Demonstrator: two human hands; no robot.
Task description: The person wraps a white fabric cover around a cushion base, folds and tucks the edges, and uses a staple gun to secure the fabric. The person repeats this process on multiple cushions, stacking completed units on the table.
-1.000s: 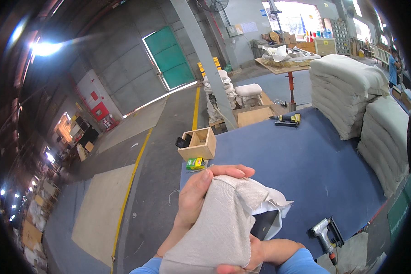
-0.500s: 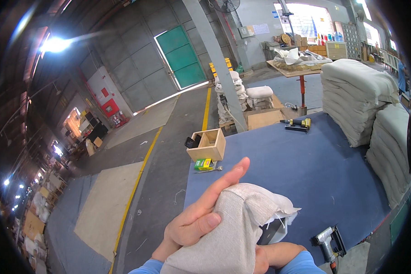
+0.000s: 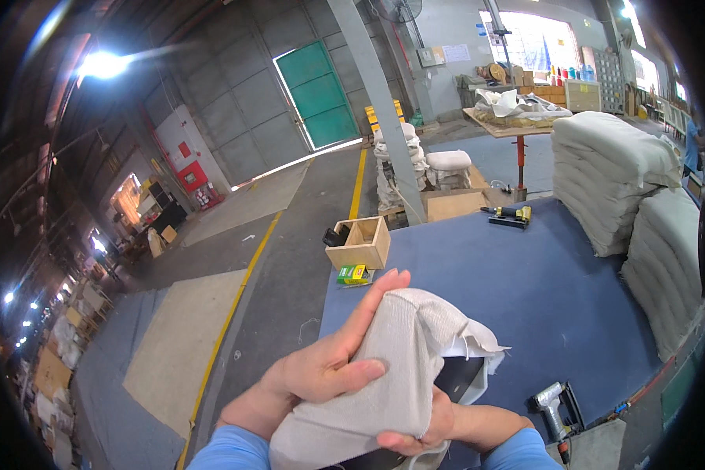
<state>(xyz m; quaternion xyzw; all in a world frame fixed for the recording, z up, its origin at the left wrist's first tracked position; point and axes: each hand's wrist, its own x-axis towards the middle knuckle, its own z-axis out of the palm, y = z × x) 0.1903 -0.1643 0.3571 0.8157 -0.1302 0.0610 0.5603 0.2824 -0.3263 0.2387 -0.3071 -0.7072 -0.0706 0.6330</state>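
Note:
Before me, above the blue-topped table (image 3: pixel 556 313), is a piece covered in beige fabric (image 3: pixel 403 352), with a frayed fabric edge and loose threads at its right. A dark surface shows under that edge. My left hand (image 3: pixel 325 368) presses along its left side, fingers straight and together, thumb lying over the front, so the piece is held between them. At its lower right edge my right hand (image 3: pixel 439 419) grips the fabric, thumb in front; the other fingers are mostly hidden behind it. A silver pneumatic staple gun (image 3: pixel 552 409) lies to the right of my right hand.
On the table's far left stand a wooden divided box (image 3: pixel 380 247) and a small green-and-yellow carton (image 3: pixel 353 274). A yellow-and-black staple gun (image 3: pixel 513 215) lies at the far edge. Stacked beige cushions (image 3: pixel 611 180) line the right side. A grey post (image 3: pixel 380 117) rises beyond the table.
The fabric-covered piece and my left hand have risen a little and tilted more upright. My right hand has come further into view, its thumb now showing on the front lower edge.

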